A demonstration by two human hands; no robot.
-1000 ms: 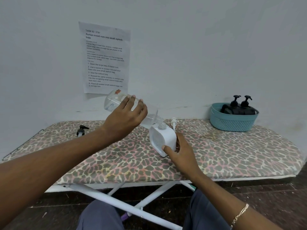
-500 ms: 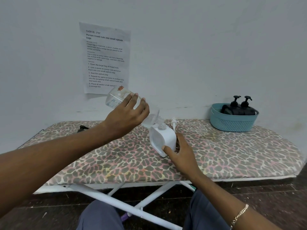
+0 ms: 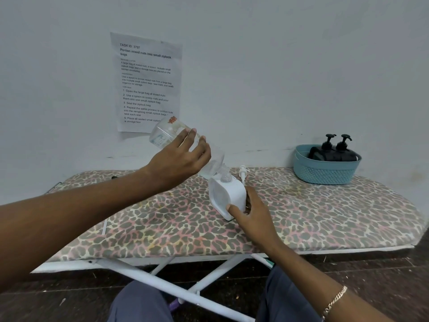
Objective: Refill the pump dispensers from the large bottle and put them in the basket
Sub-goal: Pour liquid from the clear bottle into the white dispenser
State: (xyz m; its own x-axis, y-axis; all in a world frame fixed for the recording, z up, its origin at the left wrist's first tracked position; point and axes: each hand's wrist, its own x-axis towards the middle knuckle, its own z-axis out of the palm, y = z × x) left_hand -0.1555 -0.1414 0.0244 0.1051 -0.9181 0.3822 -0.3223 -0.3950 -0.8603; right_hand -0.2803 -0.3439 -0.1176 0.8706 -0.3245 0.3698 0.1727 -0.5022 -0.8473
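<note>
Clear plastic large bottle (image 3: pixel 162 135) is tilted neck-down over the open neck of the white dispenser (image 3: pixel 226 196), which stands mid ironing board (image 3: pixel 325 217). Left hand (image 3: pixel 181 156) grips the bottle; right hand (image 3: pixel 253 212) curls round the dispenser's base. White pump (image 3: pixel 242 173) sits at its 1 o'clock. Basket (image 3: pixel 325 173), at 2 o'clock, holds two black dispensers (image 3: pixel 334 154).

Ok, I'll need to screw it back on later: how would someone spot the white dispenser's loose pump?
Find the leopard-print ironing board. Near its middle the right hand grips a white dispenser; the white pump sits just behind it, toward the wall. It is the only white pump: those in the teal basket are black.
</note>
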